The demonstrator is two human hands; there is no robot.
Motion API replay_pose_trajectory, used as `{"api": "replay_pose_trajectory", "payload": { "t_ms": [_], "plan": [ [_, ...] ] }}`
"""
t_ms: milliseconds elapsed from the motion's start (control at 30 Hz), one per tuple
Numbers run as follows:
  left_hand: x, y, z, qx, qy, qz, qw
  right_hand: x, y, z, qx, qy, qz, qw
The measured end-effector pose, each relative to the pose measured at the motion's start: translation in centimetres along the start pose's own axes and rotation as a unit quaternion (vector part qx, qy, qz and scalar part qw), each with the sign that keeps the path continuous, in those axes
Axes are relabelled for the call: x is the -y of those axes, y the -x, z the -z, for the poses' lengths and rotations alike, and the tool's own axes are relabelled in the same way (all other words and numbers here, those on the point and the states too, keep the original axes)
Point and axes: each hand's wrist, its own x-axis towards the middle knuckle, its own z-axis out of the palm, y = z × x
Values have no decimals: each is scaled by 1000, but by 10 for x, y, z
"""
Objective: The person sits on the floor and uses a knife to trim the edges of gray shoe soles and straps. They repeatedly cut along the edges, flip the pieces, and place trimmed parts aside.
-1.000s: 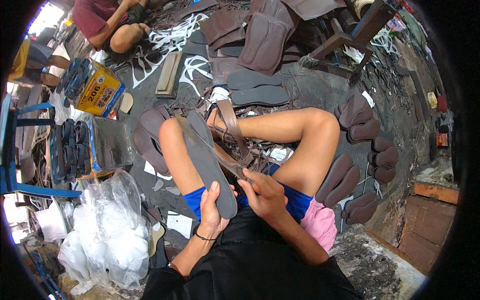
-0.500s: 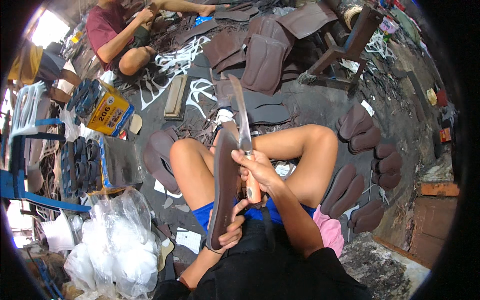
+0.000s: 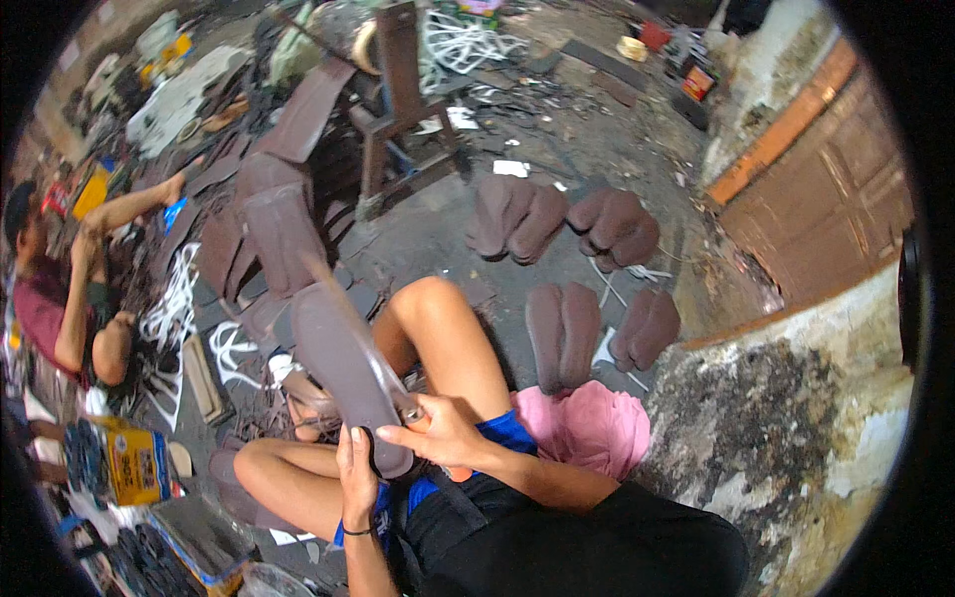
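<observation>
1. A brown shoe sole point(image 3: 341, 358) is held up in front of the lap, tilted, with its far end pointing up and to the left.
2. The near end of the sole is gripped by the left hand point(image 3: 358, 466), which is closed about its edge.
3. A knife point(image 3: 381, 368) is held by the right hand point(image 3: 436, 433), its fingers wrapped around the handle and its thumb laid on the face of the sole.
4. The blade is blurred and lies along the right-hand edge of the sole; whether the edge is being touched cannot be told.
5. A pink cloth point(image 3: 592, 430) is bunched beside the right thigh.
6. Beyond it, paired brown soles point(image 3: 564, 333) are laid in groups on the dark floor point(image 3: 468, 264).
7. At the far left, a co-worker point(image 3: 45, 308) in a dark red shirt is seated.
</observation>
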Motion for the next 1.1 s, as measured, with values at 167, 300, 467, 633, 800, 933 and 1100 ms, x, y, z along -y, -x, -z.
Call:
{"api": "replay_pose_trajectory", "payload": {
  "t_ms": [167, 300, 467, 633, 800, 933, 1100],
  "plan": [
    [27, -48, 12, 15, -9, 13, 1000, 30, -8, 97, -170, -44, -132, 976],
    [29, -57, 58, -84, -142, 21, 986, 37, -18, 134, -244, 42, -110, 963],
    [5, -18, 32, 117, 46, 61, 990, 26, -16, 69, -128, -60, -147, 979],
    [-5, 32, 33, 2, 193, 36, 981, 5, -15, -23, 100, -31, -143, 984],
    [-10, 58, 147, -409, -5, -72, 909, 23, -29, -43, 164, -20, -146, 976],
    [42, 63, 232, -514, 160, -78, 839, 11, -42, -21, 141, 3, -156, 978],
    [151, 79, 248, -531, -103, 144, 829, 7, -63, -9, 88, -37, -203, 974]
  ]
}}
